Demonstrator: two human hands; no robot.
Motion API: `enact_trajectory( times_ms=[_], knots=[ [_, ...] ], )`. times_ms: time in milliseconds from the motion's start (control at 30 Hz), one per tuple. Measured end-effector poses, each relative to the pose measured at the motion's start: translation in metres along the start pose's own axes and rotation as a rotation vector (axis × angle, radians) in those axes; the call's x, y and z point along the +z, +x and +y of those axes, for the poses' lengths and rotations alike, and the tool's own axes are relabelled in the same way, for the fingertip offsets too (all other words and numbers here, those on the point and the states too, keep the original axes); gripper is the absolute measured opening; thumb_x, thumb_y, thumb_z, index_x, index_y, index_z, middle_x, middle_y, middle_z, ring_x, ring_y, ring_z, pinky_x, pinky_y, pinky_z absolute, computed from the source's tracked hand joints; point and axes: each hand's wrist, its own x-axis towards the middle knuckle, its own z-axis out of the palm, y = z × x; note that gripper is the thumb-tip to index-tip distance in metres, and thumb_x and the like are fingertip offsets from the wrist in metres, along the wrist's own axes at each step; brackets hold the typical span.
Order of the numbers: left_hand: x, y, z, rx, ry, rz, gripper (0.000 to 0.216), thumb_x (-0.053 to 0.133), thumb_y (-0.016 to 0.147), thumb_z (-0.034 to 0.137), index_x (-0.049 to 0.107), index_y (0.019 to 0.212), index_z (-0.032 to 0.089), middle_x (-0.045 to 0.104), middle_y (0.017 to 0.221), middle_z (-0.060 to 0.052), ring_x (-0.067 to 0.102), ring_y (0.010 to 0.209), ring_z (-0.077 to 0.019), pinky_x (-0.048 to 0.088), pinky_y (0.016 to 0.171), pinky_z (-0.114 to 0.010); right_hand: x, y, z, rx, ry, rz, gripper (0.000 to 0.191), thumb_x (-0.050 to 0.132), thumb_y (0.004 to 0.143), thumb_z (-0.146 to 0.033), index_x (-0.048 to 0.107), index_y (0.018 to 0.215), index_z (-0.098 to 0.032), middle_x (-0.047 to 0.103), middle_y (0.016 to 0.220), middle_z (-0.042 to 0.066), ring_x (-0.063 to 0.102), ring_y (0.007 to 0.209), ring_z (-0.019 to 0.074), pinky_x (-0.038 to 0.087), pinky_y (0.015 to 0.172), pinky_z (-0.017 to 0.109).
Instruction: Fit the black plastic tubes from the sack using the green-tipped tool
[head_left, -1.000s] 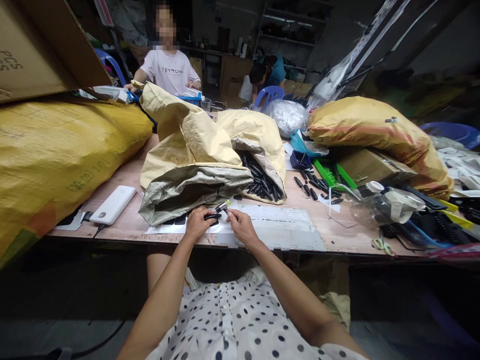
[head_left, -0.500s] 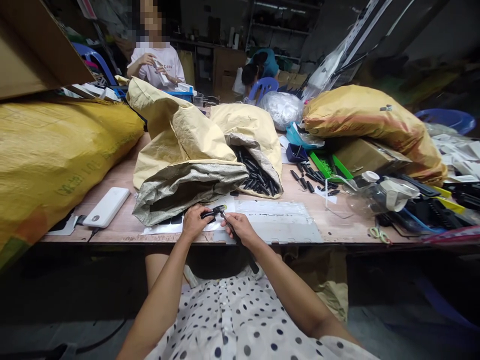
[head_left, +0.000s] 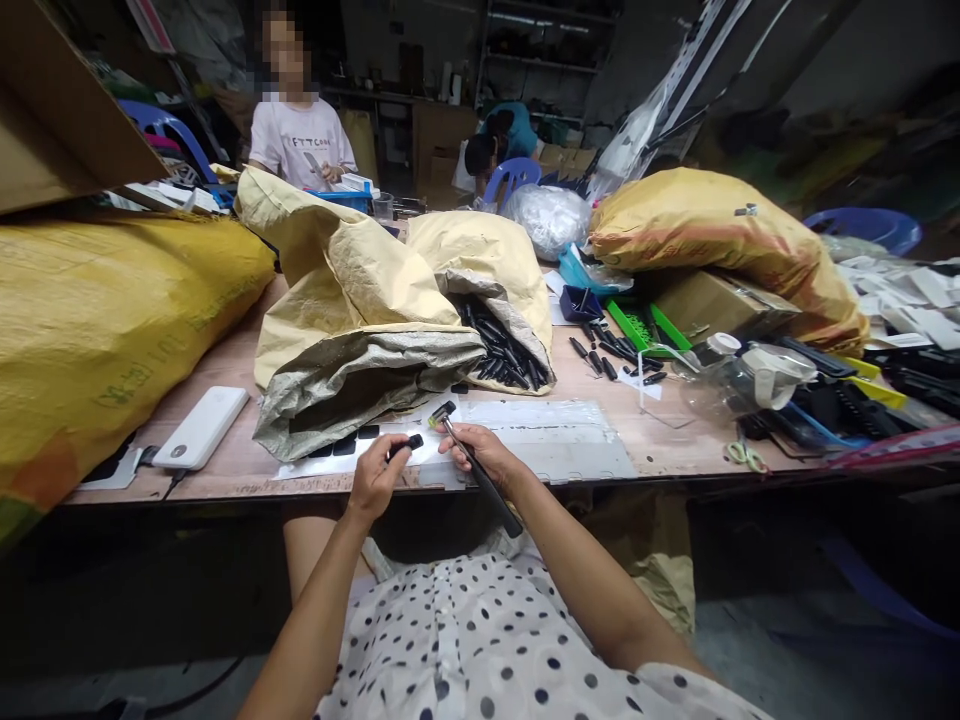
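Observation:
My left hand [head_left: 375, 477] is closed on a small black cylindrical part [head_left: 407, 443], held just above the table's near edge. My right hand [head_left: 480, 452] grips a small hammer [head_left: 469, 455] by its black handle, with the head raised a little to the right of the part. Both hands are over a clear plastic sheet [head_left: 540, 440] on the wooden table [head_left: 667, 440]. Just behind them an open tan woven sack [head_left: 390, 300] lies on its side, with several black cylindrical parts [head_left: 502, 350] spilling from its mouth.
A full yellow sack [head_left: 97, 320] lies at the left with a white power bank [head_left: 201, 428] beside it. At the right are another stuffed sack [head_left: 712, 240], a cardboard box [head_left: 712, 300], green trays [head_left: 645, 325], loose black parts and scissors [head_left: 742, 455]. Two people sit beyond the table.
My hands have drawn apart: the left has pulled the black part toward me, and the right now holds the hammer with its head lifted off the part. The view has shifted slightly.

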Motion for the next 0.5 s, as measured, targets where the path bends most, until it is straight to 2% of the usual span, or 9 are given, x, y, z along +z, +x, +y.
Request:
enact_trajectory(
  times_ms=[133,200,300,400,500],
  knots=[
    [0.008,-0.052,0.011,-0.008,-0.059,-0.291,0.032,0.056,0.091,0.047,0.075,0.099,0.021,0.074,0.087,-0.005,0.066,0.077,-0.0199,0.053,0.076,-0.031,-0.011,0.001,-0.001,0.011,0.14,-0.05,0.017,0.065,0.088,-0.026,0.07,0.101,-0.017,0.065,0.071,-0.003,0.034,0.043,0.0044,0.031,0.037,0.015],
    [0.019,-0.069,0.009,-0.089,0.01,-0.411,0.032,0.055,0.091,0.045,0.075,0.098,0.021,0.075,0.086,-0.004,0.066,0.076,-0.0197,0.051,0.074,-0.03,-0.017,0.002,-0.002,0.034,0.212,-0.091,0.019,0.059,0.091,-0.022,0.069,0.107,-0.017,0.065,0.073,-0.003,0.03,0.042,0.0035,0.03,0.036,0.013],
    [0.037,-0.076,-0.003,-0.318,0.205,-0.539,0.031,0.054,0.091,0.038,0.076,0.105,0.021,0.077,0.092,-0.005,0.07,0.085,-0.022,0.051,0.08,-0.031,-0.023,0.004,-0.003,0.064,0.295,-0.161,0.027,0.051,0.096,-0.017,0.065,0.119,-0.018,0.065,0.075,-0.002,0.028,0.04,0.0029,0.029,0.033,0.011],
    [0.05,-0.072,-0.017,-0.542,0.404,-0.603,0.034,0.053,0.093,0.032,0.075,0.115,0.019,0.078,0.112,-0.011,0.07,0.11,-0.0273,0.05,0.092,-0.033,-0.024,0.004,-0.004,0.081,0.329,-0.169,0.031,0.046,0.099,-0.017,0.063,0.125,-0.019,0.065,0.075,-0.002,0.028,0.039,0.0029,0.029,0.032,0.01],
    [0.052,-0.068,-0.02,-0.637,0.529,-0.623,0.037,0.054,0.093,0.027,0.073,0.123,0.015,0.074,0.124,-0.017,0.066,0.123,-0.0304,0.048,0.099,-0.036,-0.023,0.003,-0.004,0.09,0.323,-0.141,0.032,0.046,0.099,-0.018,0.062,0.126,-0.019,0.066,0.076,-0.002,0.028,0.039,0.003,0.03,0.032,0.011]
  ],
)
